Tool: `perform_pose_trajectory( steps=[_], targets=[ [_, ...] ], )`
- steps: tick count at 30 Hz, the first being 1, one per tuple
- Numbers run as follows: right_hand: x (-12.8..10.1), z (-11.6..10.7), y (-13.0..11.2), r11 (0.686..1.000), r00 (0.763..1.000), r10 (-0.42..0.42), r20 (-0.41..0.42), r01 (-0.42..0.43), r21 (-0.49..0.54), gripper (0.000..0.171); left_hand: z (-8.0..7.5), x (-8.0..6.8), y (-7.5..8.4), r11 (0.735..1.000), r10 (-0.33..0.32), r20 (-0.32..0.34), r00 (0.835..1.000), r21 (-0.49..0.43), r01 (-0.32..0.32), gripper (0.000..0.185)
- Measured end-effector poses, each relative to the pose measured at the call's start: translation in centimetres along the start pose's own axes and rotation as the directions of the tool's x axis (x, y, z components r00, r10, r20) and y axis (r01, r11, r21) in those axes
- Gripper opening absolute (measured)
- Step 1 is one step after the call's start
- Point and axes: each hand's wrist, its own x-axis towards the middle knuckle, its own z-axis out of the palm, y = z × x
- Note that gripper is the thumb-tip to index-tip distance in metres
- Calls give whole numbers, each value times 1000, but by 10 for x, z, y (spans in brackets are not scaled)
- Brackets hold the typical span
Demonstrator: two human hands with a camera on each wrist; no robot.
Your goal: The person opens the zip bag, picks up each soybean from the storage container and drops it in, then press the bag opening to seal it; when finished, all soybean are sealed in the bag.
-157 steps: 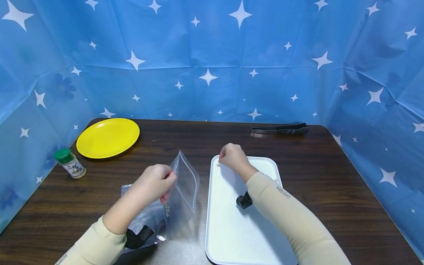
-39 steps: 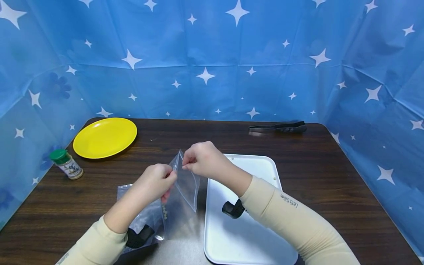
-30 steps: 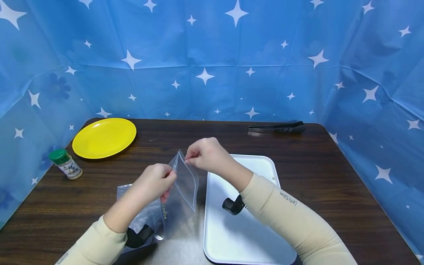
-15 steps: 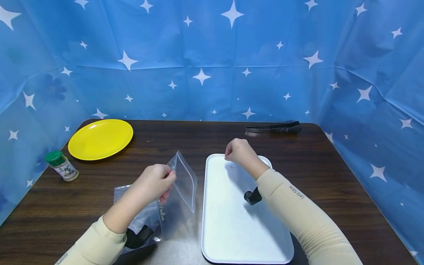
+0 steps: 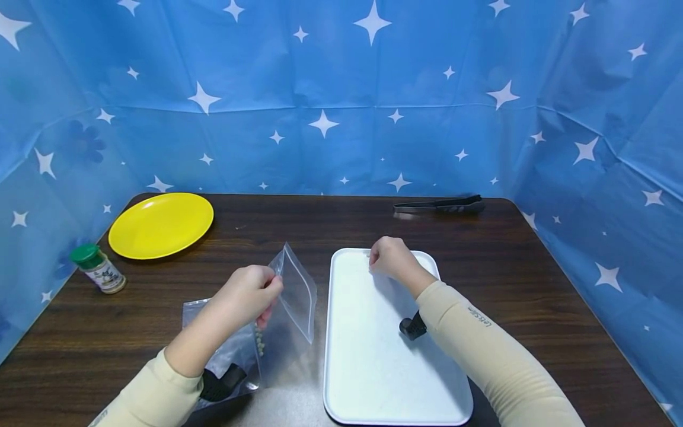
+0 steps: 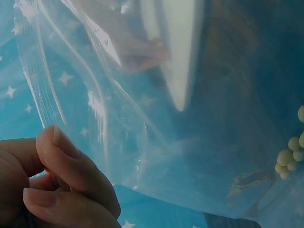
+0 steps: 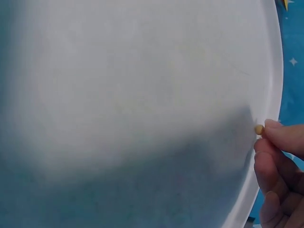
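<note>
Left hand (image 5: 246, 293) pinches the clear plastic zip bag (image 5: 292, 308) upright over the dark wooden worktop (image 5: 512, 267) — small pale beads (image 6: 289, 159) sit inside. Right hand (image 5: 391, 260) pinches one small yellowish bead (image 7: 259, 129) at the white rectangular tray's (image 5: 384, 379) far end.

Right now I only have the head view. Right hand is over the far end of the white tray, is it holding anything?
Observer: Yes. The right wrist view shows the right hand pinching one small yellowish bead at the white tray rim.
Operator: Left hand?
Observer: The left hand pinches the clear zip bag by its top edge, mouth open.
Operator: Anything in the bag?
Observer: A small cluster of pale beads sits in its bottom corner.
</note>
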Motion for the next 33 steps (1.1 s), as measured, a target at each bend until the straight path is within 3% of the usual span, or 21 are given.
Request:
perform_pose_trajectory(
  steps=[8, 13, 19, 22, 28, 30, 33],
  targets=[
    [0, 2, 0, 1000, 1000, -1, -2, 1, -20, 14, -1, 0, 1, 1000, 0, -3, 1000, -10, 0, 31],
    [-1, 0, -5, 999, 998, -27, -53, 29, 22, 11, -2, -1, 1, 1000, -2, -5, 1000, -14, 2, 30],
    [-15, -20, -42, 977, 981, -161, -110, 174, 120, 5, -2, -2, 0, 1000, -10, -6, 1000, -8, 10, 31],
    [-29, -33, -67, 939, 945, -294, -140, 314, 143, 4, -2, -2, 1, 1000, -15, -5, 1000, -6, 15, 31],
    [-56, -40, -104, 825, 836, -525, -159, 546, 147, 3, -4, -2, 1, 999, -32, -7, 999, -11, 32, 30],
    [-62, -36, -112, 805, 818, -562, -120, 575, 148, 3, -5, -2, 1, 999, -36, -3, 999, -14, 36, 29],
    [-69, -29, -121, 798, 811, -583, -51, 583, 152, 4, -6, -2, 2, 999, -38, 2, 999, -18, 38, 28]
  ],
)
